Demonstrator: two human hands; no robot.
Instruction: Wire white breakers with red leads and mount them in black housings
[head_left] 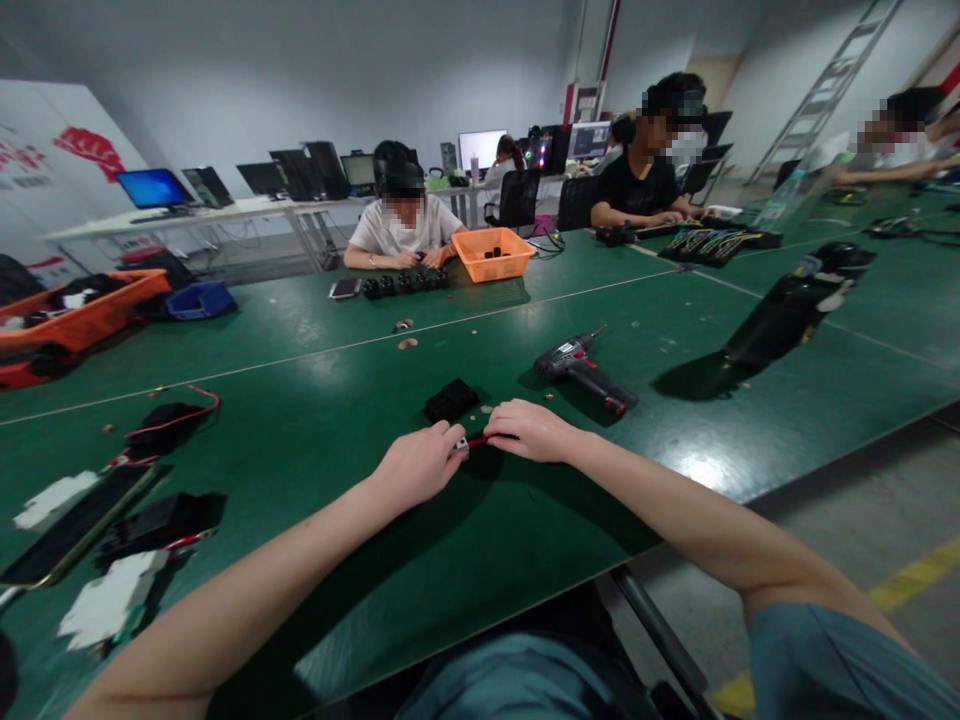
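My left hand (426, 462) is closed on a small light-coloured part (463, 446), mostly covered by the fingers. From it a short red wire (477, 440) runs across to my right hand (526, 430), whose fingers pinch the wire's other end. Both hands are low over the green table, close together. Just beyond them lies a black box-shaped part (450, 399). A cordless screwdriver (583, 370) rests on its side past my right hand, its bit pointing away.
At left are a phone (82, 525), white plastic parts (112, 600) and black wired parts (161, 525). Orange baskets (493, 256) and a blue bin (200, 300) stand farther off. A dark bottle-shaped object (787, 315) is at right. Co-workers sit across the green table (337, 390).
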